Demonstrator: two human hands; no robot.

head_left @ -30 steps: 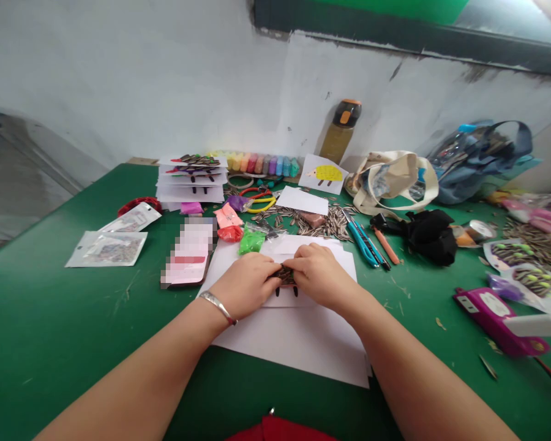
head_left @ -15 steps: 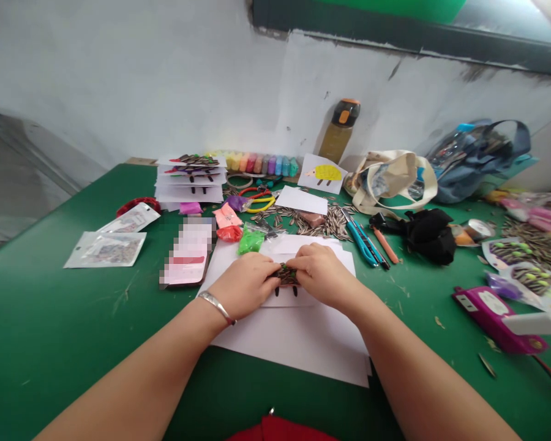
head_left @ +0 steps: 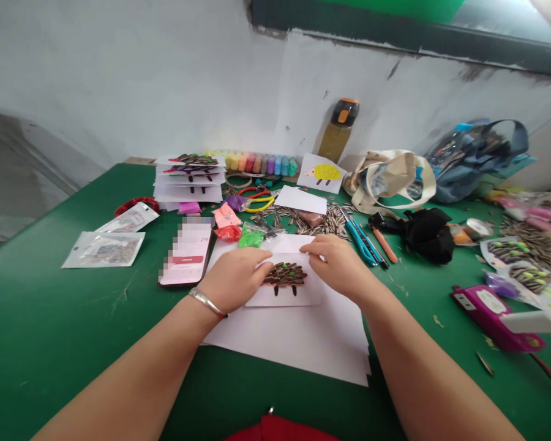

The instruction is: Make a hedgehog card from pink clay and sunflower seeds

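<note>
A white card lies on a stack of white paper in front of me. On it is a hedgehog-like figure, its body covered in striped sunflower seeds with small green dots, above two dark legs. My left hand, wearing a silver bracelet, rests over the card's left side. Its thumb and forefinger are apart beside the seeds. Over the upper right of the card is my right hand, forefinger stretched out and thumb apart below it. The hands hide the figure's left end and parts of the card's edges.
A phone and seed packets lie left. Behind the paper are clay bags, scissors, loose seeds and a yellow hedgehog card. Rightward are pens, a black pouch and a purple glue gun.
My hands have drawn apart from the seed-covered body, the right one moving up and right, the left slightly left. More of the seeds and green dots now show.
</note>
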